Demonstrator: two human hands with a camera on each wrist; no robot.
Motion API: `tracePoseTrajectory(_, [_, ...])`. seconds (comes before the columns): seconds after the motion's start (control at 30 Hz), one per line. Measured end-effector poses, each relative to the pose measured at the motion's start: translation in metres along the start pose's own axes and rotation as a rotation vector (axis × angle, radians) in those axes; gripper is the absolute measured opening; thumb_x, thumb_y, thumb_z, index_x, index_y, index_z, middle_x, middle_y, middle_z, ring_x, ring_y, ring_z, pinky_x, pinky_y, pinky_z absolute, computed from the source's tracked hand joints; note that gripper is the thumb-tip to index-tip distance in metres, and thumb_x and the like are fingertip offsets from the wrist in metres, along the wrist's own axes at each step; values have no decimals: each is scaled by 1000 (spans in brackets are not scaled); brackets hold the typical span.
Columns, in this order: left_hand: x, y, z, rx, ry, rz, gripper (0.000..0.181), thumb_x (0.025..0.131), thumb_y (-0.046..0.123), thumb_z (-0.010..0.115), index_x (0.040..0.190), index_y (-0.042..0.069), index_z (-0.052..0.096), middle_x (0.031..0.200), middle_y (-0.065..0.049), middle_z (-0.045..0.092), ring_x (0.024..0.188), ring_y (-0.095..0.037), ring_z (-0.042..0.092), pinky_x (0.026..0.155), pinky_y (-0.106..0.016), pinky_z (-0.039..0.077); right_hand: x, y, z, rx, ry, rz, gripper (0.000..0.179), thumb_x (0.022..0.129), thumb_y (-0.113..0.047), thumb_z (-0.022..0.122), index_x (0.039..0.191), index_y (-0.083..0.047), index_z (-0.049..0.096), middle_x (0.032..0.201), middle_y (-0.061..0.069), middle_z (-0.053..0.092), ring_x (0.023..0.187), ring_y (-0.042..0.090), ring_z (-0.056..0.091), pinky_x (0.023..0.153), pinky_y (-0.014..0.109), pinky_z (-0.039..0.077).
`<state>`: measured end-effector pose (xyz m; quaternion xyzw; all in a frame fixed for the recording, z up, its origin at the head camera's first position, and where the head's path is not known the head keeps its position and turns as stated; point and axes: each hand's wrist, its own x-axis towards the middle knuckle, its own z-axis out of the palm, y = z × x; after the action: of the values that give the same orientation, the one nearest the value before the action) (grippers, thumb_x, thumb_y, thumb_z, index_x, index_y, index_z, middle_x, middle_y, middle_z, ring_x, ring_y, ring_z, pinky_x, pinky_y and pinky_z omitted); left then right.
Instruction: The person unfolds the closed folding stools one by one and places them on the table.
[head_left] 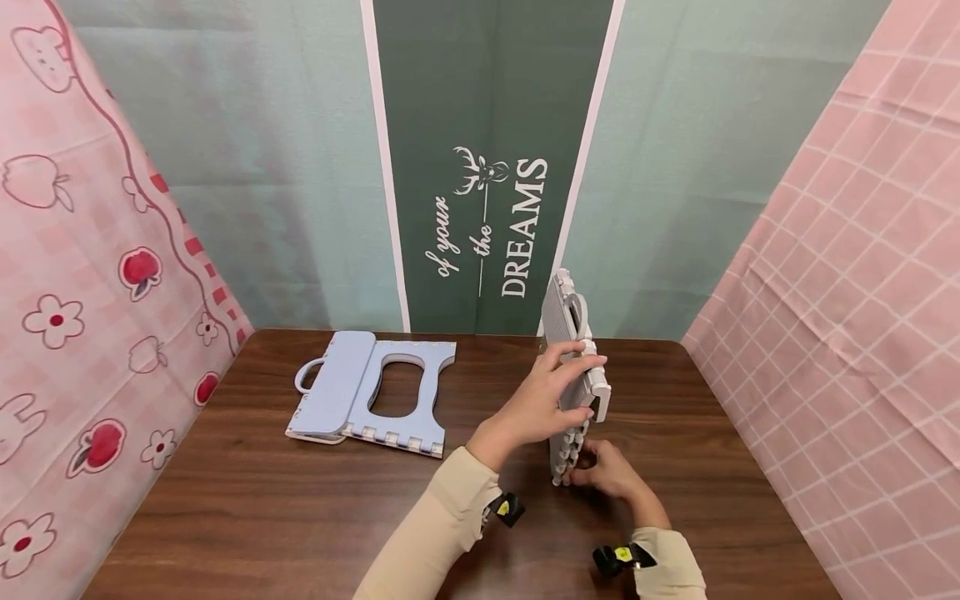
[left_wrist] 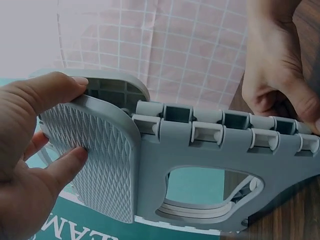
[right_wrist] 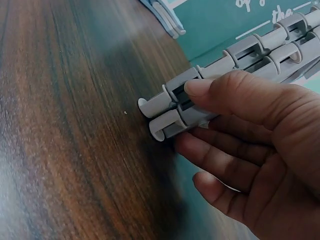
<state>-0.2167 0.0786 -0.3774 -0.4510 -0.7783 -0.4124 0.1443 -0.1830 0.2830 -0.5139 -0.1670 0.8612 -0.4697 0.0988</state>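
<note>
A folding step stool (head_left: 557,315) in grey and white stands on edge on the table, folded nearly flat. Its textured top panels (left_wrist: 100,155) are parted by a gap in the left wrist view. My left hand (head_left: 534,407) grips the upper panel, thumb and fingers spread over its edges. Lower down, my right hand (head_left: 613,473) pinches the hinged leg end near the tabletop; in the right wrist view the thumb presses on the hinge row (right_wrist: 215,68). A second folding stool (head_left: 341,383), light blue, lies flat to the left, out of both hands.
The brown wooden table (head_left: 247,500) ends at a green cloth backdrop (head_left: 480,100) behind. Pink patterned cloth (head_left: 97,317) hangs on the left, and pink checked cloth (head_left: 847,292) on the right. The blue stool's carry handle (head_left: 303,375) points left.
</note>
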Motion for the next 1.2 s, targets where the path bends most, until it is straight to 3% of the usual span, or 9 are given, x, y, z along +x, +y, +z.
tracePoseTrajectory(0.13, [1,0,2,20,-2,-1,63,75,13,75,133,16,50,138,-9,32,122,-26,36,96,-32,35,-1,0,0,-15,10,15,26,73,-5,75,94,3,64,76,2,66,68,10,57,62,24,46])
tracePoseTrajectory(0.37, [4,1,3,32,-6,18,63,75,15,75,133,15,49,138,-10,32,123,-26,35,96,-32,35,-2,-2,-1,-35,26,15,25,72,-6,76,93,1,65,78,0,65,70,11,56,65,25,46])
tracePoseTrajectory(0.47, [10,4,5,60,-27,30,63,76,16,74,134,15,49,138,-11,32,123,-26,35,97,-32,34,-4,-14,-4,-57,36,16,22,72,-3,75,91,2,66,78,2,65,70,13,56,65,26,45])
tracePoseTrajectory(0.77, [14,3,5,88,-26,23,63,75,16,76,132,16,50,137,-11,33,120,-27,38,93,-33,37,0,-2,-1,-70,67,7,27,70,-8,77,93,2,65,79,2,63,68,11,55,63,26,46])
tracePoseTrajectory(1.07, [11,4,3,56,-38,22,63,75,15,76,132,14,50,132,-14,34,116,-26,40,92,-29,38,-6,-7,1,-43,120,37,53,70,-13,79,113,8,54,101,13,62,91,26,58,79,44,47])
tracePoseTrajectory(1.2, [10,5,3,51,-36,14,63,74,15,76,132,15,50,132,-14,34,116,-26,40,91,-29,38,-9,-9,0,-25,117,43,58,71,-15,79,118,6,52,105,13,61,96,26,57,81,41,46])
